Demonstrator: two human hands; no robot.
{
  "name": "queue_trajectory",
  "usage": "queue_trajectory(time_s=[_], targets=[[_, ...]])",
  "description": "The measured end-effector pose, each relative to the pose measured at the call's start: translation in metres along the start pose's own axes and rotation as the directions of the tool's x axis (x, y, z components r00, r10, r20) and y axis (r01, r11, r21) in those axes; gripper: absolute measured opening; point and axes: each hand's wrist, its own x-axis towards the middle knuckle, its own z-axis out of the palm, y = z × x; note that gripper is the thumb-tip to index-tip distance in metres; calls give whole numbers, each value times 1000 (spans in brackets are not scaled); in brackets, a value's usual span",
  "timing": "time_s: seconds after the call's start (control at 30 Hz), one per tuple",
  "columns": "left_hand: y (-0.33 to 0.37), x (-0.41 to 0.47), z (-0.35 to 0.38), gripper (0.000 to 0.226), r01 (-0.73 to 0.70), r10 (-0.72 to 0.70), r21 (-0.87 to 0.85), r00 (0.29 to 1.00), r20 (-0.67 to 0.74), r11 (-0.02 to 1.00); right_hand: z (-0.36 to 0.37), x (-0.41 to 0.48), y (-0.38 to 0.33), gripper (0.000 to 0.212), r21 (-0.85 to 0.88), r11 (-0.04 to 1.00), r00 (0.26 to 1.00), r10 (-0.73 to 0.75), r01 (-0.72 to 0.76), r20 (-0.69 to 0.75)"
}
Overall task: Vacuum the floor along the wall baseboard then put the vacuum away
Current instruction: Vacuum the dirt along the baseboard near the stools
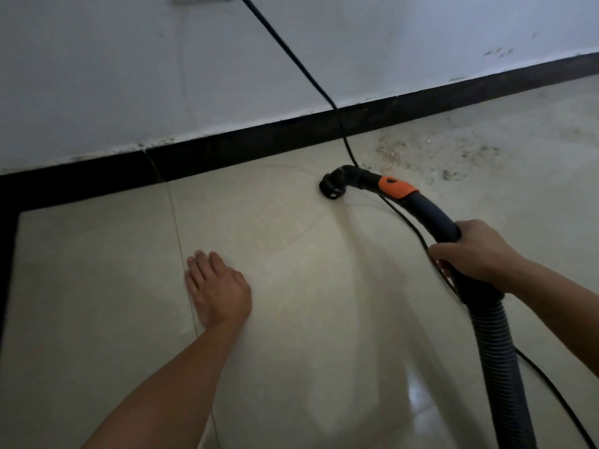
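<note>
Nozzle (331,188) near baseboard (227,150) — right hand (473,254) grips handle (431,212).

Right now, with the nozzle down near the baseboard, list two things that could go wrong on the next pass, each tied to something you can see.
1. The black cord lies on the floor right beside the nozzle and runs under the handle that the right hand grips; it could snag or get dragged.
2. The left hand rests flat on the glossy floor; it might slip if leaned on.
</note>
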Motion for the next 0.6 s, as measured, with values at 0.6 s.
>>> queue_trajectory(time_s=[0.6], targets=[[69,-23,-7,51,-324,305,54,927,220,945,-43,-103,191,12,379,870,903,399,-317,-162]])
